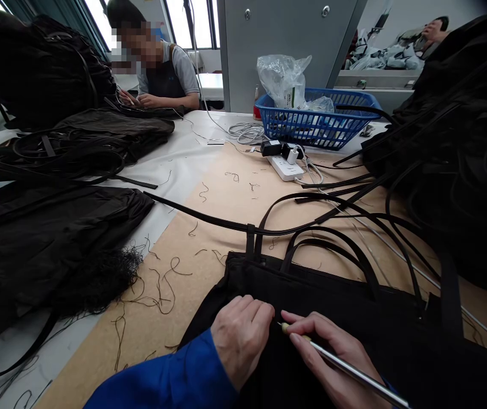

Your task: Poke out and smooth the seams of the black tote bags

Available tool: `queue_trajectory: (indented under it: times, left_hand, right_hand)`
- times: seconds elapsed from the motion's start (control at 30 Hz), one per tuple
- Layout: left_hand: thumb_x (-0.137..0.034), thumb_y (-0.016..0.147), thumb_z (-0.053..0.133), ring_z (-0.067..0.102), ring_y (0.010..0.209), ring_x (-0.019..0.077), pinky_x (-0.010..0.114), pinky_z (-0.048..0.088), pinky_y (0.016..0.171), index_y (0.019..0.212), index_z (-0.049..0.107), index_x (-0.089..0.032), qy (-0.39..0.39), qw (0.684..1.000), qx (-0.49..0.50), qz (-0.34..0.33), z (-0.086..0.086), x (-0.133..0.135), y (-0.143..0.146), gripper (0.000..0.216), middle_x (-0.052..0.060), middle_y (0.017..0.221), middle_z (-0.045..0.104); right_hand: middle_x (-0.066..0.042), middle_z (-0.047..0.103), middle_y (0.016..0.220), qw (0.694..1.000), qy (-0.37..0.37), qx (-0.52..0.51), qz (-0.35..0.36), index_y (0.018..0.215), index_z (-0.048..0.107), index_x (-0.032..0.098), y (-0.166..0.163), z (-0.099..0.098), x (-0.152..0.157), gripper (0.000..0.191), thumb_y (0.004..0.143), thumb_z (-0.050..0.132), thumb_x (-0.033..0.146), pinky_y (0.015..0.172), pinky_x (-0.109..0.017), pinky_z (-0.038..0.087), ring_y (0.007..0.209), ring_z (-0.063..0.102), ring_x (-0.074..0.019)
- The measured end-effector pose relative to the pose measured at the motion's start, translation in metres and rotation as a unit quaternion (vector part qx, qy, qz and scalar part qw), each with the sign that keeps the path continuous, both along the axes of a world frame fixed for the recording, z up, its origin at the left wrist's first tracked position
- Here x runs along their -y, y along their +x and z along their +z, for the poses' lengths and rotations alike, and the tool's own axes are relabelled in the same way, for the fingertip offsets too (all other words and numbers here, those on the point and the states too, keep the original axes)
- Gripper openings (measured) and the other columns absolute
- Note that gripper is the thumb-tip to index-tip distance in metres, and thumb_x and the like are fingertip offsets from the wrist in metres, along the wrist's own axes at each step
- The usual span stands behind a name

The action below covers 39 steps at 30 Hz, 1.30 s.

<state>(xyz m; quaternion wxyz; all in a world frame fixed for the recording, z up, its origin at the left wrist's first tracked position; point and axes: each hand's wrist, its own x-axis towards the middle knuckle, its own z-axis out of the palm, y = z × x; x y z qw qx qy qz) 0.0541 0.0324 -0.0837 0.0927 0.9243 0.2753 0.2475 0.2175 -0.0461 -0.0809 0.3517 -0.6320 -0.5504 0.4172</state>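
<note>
Curled left hand [241, 341] clenched on black fabric bag [354, 307]; thin metal tool [354, 374] pinched in right hand [332, 363]. Bag judged soft, limp; best gripped at hem.

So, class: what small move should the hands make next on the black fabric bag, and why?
Probably lower the yellowish tip of the thin silver tool onto the black fabric bag: the right hand holds it beside the left hand, which pins the cloth.

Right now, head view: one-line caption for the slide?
Left hand curled on a black bag, right hand holding a thin metal tool to its fabric, at a thread-littered table; a co-worker sits beyond.
</note>
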Motion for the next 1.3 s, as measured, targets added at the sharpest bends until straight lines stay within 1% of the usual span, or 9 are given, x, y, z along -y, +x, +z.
queue_trajectory:
  times: [0.43, 0.67, 0.9, 1.0, 1.1, 1.17, 1.23, 1.3]
  left_hand:
    - [-0.002, 0.083, 0.036, 0.046, 0.056, 0.0168, 0.03, 0.043, 0.053, 0.076, 0.053, -0.014, -0.006, 1.0, -0.022, -0.004, 0.006, 0.002, -0.003, 0.022, 0.003, 0.064, 0.054]
    - [-0.002, 0.084, 0.035, 0.048, 0.057, 0.0167, 0.029, 0.044, 0.055, 0.077, 0.053, -0.014, -0.017, 0.999, -0.033, -0.01, 0.007, 0.0, -0.002, 0.023, 0.003, 0.065, 0.054]
    - [-0.001, 0.083, 0.036, 0.048, 0.056, 0.0163, 0.029, 0.045, 0.055, 0.076, 0.052, -0.014, -0.008, 1.0, -0.025, -0.003, 0.004, 0.0, -0.001, 0.022, 0.002, 0.064, 0.054]
    - [-0.003, 0.085, 0.035, 0.049, 0.055, 0.0155, 0.027, 0.044, 0.053, 0.077, 0.051, -0.015, -0.023, 1.0, -0.006, -0.01, 0.003, 0.001, -0.004, 0.021, 0.002, 0.063, 0.053]
    - [-0.008, 0.088, 0.035, 0.053, 0.06, 0.0141, 0.024, 0.045, 0.055, 0.084, 0.051, -0.017, -0.081, 0.996, 0.019, -0.014, 0.01, -0.006, -0.012, 0.019, 0.001, 0.068, 0.055]
    - [-0.01, 0.089, 0.037, 0.057, 0.065, 0.0127, 0.022, 0.046, 0.059, 0.087, 0.052, -0.018, -0.106, 0.994, 0.04, 0.01, 0.021, -0.016, -0.017, 0.017, 0.0, 0.073, 0.057]
    - [-0.01, 0.088, 0.039, 0.058, 0.067, 0.0117, 0.021, 0.047, 0.062, 0.087, 0.052, -0.019, -0.096, 0.992, 0.066, 0.042, 0.031, -0.028, -0.019, 0.016, -0.001, 0.074, 0.059]
    - [-0.008, 0.087, 0.039, 0.058, 0.066, 0.0115, 0.021, 0.048, 0.063, 0.085, 0.053, -0.018, -0.084, 0.992, 0.073, 0.055, 0.036, -0.037, -0.016, 0.017, -0.001, 0.074, 0.059]
  right_hand:
    - [0.0, 0.066, 0.09, 1.0, 0.001, -0.002, -0.003, 0.084, 0.061, 0.025, 0.0, 0.001, 0.0, 0.017, 0.092, 0.047, 0.032, 0.089, -0.017, 0.044, 0.111, 0.056, -0.0155]
    - [-0.001, 0.066, 0.09, 1.0, 0.014, 0.011, 0.002, 0.084, 0.061, 0.024, 0.0, 0.001, 0.0, 0.017, 0.092, 0.048, 0.031, 0.089, -0.018, 0.045, 0.11, 0.057, -0.0162]
    - [-0.001, 0.066, 0.091, 1.0, 0.011, 0.012, 0.002, 0.085, 0.062, 0.024, 0.0, 0.003, -0.001, 0.018, 0.092, 0.047, 0.032, 0.088, -0.018, 0.045, 0.11, 0.057, -0.0161]
    - [-0.002, 0.066, 0.09, 1.0, 0.009, 0.004, 0.003, 0.086, 0.062, 0.023, 0.0, 0.002, -0.001, 0.019, 0.092, 0.047, 0.033, 0.09, -0.019, 0.045, 0.111, 0.057, -0.0171]
    - [-0.004, 0.067, 0.095, 1.0, -0.012, -0.025, -0.009, 0.086, 0.062, 0.022, 0.001, 0.001, 0.0, 0.021, 0.092, 0.047, 0.036, 0.09, -0.021, 0.046, 0.111, 0.057, -0.0184]
    - [-0.005, 0.067, 0.1, 0.997, -0.037, -0.061, -0.029, 0.086, 0.062, 0.022, 0.005, 0.004, 0.0, 0.023, 0.091, 0.048, 0.04, 0.09, -0.023, 0.047, 0.11, 0.058, -0.0199]
    - [-0.006, 0.067, 0.103, 0.993, -0.053, -0.095, -0.053, 0.086, 0.062, 0.021, 0.01, 0.009, -0.003, 0.027, 0.09, 0.051, 0.045, 0.09, -0.024, 0.047, 0.109, 0.059, -0.0214]
    - [-0.007, 0.067, 0.105, 0.989, -0.052, -0.114, -0.075, 0.086, 0.062, 0.02, 0.015, 0.017, -0.01, 0.03, 0.088, 0.053, 0.049, 0.089, -0.025, 0.049, 0.105, 0.06, -0.0229]
